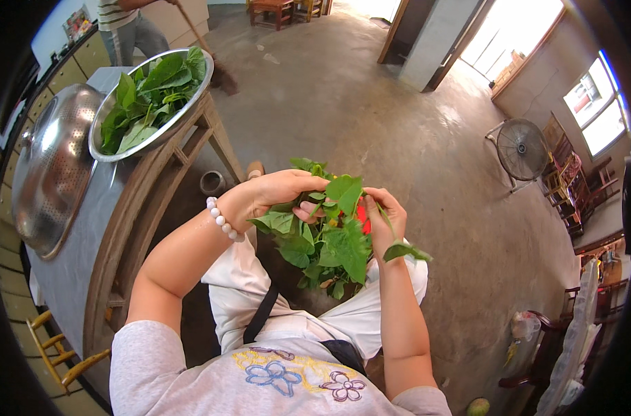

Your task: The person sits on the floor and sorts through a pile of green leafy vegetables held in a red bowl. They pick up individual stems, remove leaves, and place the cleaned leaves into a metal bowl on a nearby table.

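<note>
Both hands are raised over my lap, above a heap of leafy green vine stems (320, 249). My left hand (289, 192), with a white bead bracelet at its wrist, holds leafy stems between thumb and fingers. My right hand (385, 213) pinches a thin stem with a leaf (403, 251) that hangs over the wrist. Something red (364, 217) shows behind the leaves, partly hidden; what it is I cannot tell. On the table at the upper left, a metal bowl (207, 78) holds loose green leaves (164, 83).
A perforated metal dome cover (60, 161) lies on the grey table (60, 281) at left. A bamboo chair (60, 353) stands below it. At the top left a person (133, 31) holds a broom (222, 75). A floor fan (521, 148) stands at right, near stacked chairs.
</note>
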A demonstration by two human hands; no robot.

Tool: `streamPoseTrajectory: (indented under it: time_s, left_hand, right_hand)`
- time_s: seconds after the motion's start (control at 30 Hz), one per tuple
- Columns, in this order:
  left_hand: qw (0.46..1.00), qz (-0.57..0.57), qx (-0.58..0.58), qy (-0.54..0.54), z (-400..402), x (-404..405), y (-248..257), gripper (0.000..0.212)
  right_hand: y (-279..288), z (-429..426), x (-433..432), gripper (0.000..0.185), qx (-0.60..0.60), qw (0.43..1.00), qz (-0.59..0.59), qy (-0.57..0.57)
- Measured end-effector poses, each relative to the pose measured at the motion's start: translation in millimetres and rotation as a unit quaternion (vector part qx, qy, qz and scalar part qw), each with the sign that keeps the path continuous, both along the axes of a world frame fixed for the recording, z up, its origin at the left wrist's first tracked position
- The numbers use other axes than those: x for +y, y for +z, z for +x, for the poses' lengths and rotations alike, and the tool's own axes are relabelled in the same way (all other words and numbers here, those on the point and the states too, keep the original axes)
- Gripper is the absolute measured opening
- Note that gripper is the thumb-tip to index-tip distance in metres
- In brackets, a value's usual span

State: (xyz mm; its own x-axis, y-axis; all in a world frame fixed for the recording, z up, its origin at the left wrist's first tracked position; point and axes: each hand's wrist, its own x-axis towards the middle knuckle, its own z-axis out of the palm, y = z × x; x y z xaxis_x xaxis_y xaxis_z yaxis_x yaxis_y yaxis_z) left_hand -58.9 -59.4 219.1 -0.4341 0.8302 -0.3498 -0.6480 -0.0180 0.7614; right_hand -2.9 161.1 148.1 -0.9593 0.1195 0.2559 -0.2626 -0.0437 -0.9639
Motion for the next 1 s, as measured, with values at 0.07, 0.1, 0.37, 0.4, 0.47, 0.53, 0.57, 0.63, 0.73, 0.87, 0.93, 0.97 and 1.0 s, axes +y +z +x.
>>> streamPoseTrajectory:
  time_s: [0.07, 0.1, 0.37, 0.4, 0.47, 0.53, 0.57, 0.63, 0.73, 0.87, 0.93, 0.97, 1.0]
  left_hand:
    - [0.999, 0.014, -0.021, 0.048, 2.9, 6.5, -0.9, 0.025]
    - [0.997, 0.022, -0.031, 0.073, 4.6, 9.3, -1.0, 0.025]
    - [0.938, -0.146, 0.313, 0.043, -4.9, -9.2, 7.4, 0.021]
    - [0.930, -0.151, 0.332, 0.055, -1.1, -9.1, 14.4, 0.019]
    - [0.933, -0.098, 0.338, 0.069, -0.2, -10.9, 11.4, 0.020]
    - [0.931, -0.054, 0.354, 0.069, 5.8, -9.4, 15.8, 0.020]
    - [0.928, -0.049, 0.358, 0.094, 9.0, -7.8, 11.6, 0.020]
    - [0.919, -0.035, 0.366, 0.141, 17.2, 0.9, 8.5, 0.020]
    - [0.956, 0.037, 0.250, 0.146, 18.8, 12.5, -5.3, 0.012]
    - [0.966, 0.027, 0.196, 0.168, 16.1, 20.1, 2.3, 0.009]
    - [0.960, 0.008, 0.201, 0.196, 15.2, 20.1, 0.7, 0.009]
    - [0.949, -0.003, 0.223, 0.223, 14.2, 20.8, -5.0, 0.009]
    - [0.937, -0.014, 0.246, 0.247, 12.8, 22.2, -6.7, 0.010]
  right_hand:
    - [-4.5, -2.6, -1.1, 0.013, -0.049, 0.998, -0.045, 0.006]
    - [-3.3, -3.5, -2.8, 0.013, -0.072, 0.995, -0.067, 0.009]
    - [18.5, -4.0, 7.0, 0.010, 0.055, 0.992, 0.113, -0.025]
    - [22.6, -4.0, 6.0, 0.010, 0.083, 0.989, 0.121, -0.028]
    - [37.4, 1.3, 0.6, 0.010, 0.070, 0.993, 0.090, -0.015]
    - [39.8, 5.0, -3.9, 0.010, 0.050, 0.997, 0.055, -0.001]
    - [34.4, 5.2, -8.2, 0.010, 0.016, 1.000, -0.016, 0.017]
    - [22.0, 5.1, -18.4, 0.012, -0.050, 0.986, -0.154, 0.048]
    - [4.7, 3.7, -31.4, 0.023, -0.088, 0.920, -0.370, 0.094]
    - [6.4, 4.4, -34.3, 0.041, -0.001, 0.911, -0.371, 0.181]
    - [22.6, 11.8, -37.6, 0.030, -0.048, 0.914, -0.375, 0.150]
    - [30.7, 15.2, -40.1, 0.025, -0.072, 0.913, -0.377, 0.135]
    - [23.2, 11.7, -35.8, 0.024, -0.084, 0.940, -0.316, 0.101]
